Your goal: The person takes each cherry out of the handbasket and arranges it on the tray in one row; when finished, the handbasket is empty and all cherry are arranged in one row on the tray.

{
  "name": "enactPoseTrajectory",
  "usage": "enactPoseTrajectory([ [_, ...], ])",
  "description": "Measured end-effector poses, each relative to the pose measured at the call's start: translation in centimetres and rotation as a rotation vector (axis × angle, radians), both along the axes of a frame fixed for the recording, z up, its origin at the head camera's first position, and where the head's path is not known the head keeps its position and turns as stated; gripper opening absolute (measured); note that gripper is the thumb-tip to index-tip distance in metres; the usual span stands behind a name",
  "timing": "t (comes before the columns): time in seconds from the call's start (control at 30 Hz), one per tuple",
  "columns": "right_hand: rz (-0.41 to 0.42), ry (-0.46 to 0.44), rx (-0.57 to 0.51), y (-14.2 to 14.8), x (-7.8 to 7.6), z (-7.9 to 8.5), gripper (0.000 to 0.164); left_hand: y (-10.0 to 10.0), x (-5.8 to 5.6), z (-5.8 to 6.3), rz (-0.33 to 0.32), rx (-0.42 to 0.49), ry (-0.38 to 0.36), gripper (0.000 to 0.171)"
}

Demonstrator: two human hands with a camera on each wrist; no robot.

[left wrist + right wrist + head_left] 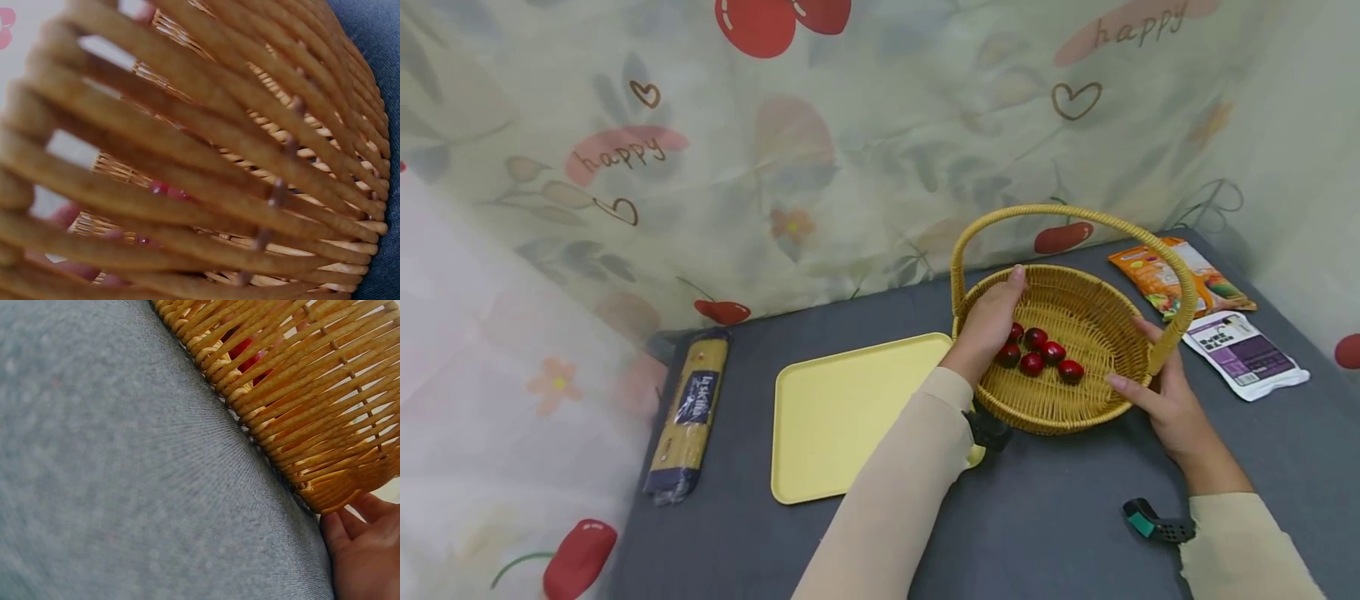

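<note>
A yellow woven basket (1075,421) with a tall arched handle stands at the right of the table, several dark red cherries (1052,352) in its left half. My left hand (988,325) grips its left side, reaching over the rim beside the cherries; part of that hand is hidden. At the opposite side my right hand (1168,408) holds the rim near the handle's foot, thumb inside. Close weave of the basket wall (187,144) fills the left wrist view. In the right wrist view, fingers of the right hand (369,550) touch the basket's lower edge.
Left of the basket lies a pale yellow tray (820,417), partly covered by my left sleeve. A pack of spaghetti (692,408) lies at the table's left. Beyond my right hand are an orange bag (1180,275) and a white-and-purple pouch (1243,354). Patterned cloth walls (865,167) enclose the table.
</note>
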State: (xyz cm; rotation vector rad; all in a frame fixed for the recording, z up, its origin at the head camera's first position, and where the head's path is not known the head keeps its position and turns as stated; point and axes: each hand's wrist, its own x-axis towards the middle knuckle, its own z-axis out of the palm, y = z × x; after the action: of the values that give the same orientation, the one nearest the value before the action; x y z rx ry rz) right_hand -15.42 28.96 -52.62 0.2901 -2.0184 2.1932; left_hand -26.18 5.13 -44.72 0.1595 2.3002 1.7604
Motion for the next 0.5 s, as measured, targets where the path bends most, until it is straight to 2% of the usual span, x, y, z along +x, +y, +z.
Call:
enactPoseTrajectory([
  [0.07,-0.005,0.001,-0.004,0.01,0.05,0.02,0.085,0.21,0.15,0.01,0.001,-0.015,-0.027,0.078],
  [0.17,-0.007,0.003,-0.002,0.03,0.04,-0.04,0.085,0.45,0.32,-0.16,0.018,-0.040,-0.060,0.058],
  [0.3,-0.004,0.005,0.001,0.01,-0.03,-0.20,0.085,0.69,0.39,-0.55,0.035,-0.158,-0.049,0.032],
  [0.5,-0.004,0.008,0.009,0.01,-0.03,-0.06,0.083,0.95,0.34,-0.89,0.029,-0.330,-0.025,0.034],
])
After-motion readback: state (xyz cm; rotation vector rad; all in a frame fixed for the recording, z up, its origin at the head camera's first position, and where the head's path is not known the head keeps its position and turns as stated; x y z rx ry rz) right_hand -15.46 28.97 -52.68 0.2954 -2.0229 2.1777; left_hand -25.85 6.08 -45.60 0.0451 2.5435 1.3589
